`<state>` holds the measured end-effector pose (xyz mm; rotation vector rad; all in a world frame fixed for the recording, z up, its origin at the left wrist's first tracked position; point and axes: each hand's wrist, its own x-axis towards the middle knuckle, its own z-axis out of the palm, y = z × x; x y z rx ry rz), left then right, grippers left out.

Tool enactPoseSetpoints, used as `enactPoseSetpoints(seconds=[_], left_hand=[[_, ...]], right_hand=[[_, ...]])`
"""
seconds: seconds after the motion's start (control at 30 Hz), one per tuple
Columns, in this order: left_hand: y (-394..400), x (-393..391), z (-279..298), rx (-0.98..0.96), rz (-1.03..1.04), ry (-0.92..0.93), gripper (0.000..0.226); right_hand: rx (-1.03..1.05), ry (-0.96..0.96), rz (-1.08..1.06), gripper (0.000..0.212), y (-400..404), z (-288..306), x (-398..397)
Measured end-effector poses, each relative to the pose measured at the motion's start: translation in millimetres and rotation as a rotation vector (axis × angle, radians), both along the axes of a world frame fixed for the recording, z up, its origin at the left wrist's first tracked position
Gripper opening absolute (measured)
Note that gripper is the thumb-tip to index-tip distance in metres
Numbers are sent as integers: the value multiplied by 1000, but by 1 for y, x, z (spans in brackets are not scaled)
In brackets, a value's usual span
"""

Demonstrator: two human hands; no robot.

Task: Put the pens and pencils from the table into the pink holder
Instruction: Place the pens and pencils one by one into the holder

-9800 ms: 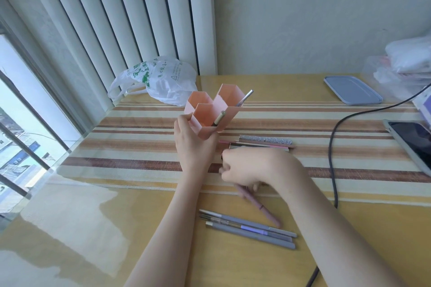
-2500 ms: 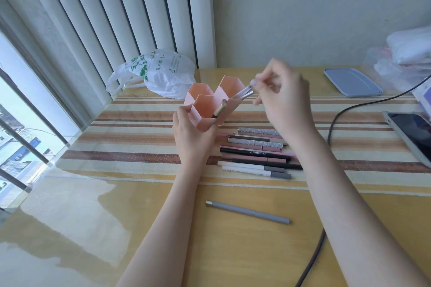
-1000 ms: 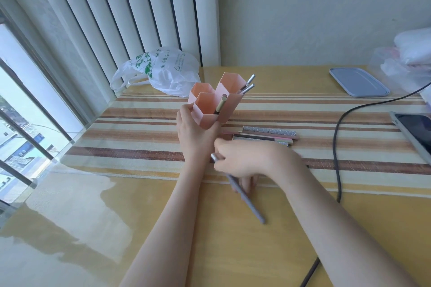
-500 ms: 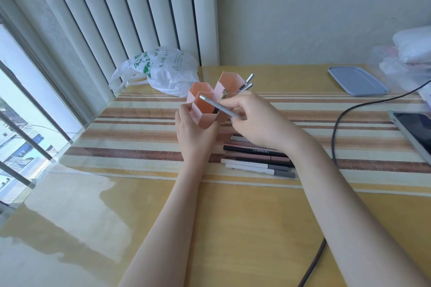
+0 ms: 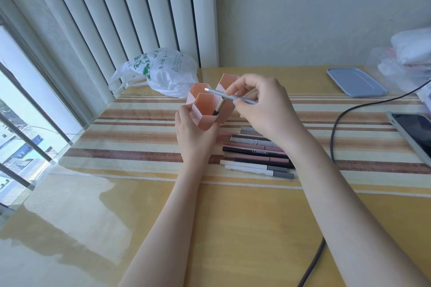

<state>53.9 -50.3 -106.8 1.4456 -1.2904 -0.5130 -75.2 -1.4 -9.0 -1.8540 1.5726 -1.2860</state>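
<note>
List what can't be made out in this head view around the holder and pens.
- Back compartment of the pink holder: covered by the right hand.
- Right ends of the pens on the table: hidden under the right forearm.
- Small print on those pens: too small to read.
- Phone: cut off by the right edge.

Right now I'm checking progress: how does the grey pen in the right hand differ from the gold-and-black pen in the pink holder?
The grey pen lies nearly level above the pink holder, pinched in the right hand; the gold-and-black pen stands tilted inside a front compartment, touched by no hand. The grey pen is one pale colour; the other has a gold upper part and a black lower part. Both are slim sticks. The left hand grips the holder.
</note>
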Motion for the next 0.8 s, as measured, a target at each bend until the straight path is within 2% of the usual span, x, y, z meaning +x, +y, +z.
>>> enactPoseSetpoints(seconds=[0.23,0.5,0.8], left_hand=[[0,0,0,-9,-1,-11,50],[2,-1,0,-38,-5,-32,50],[4,-2,2,-53,-16,-38,52]], right_hand=[[-10,-103,24,28,2,2,1],[-164,-273,-49,31,5,6,0],[-452,-196,-99,15,3,2,4]])
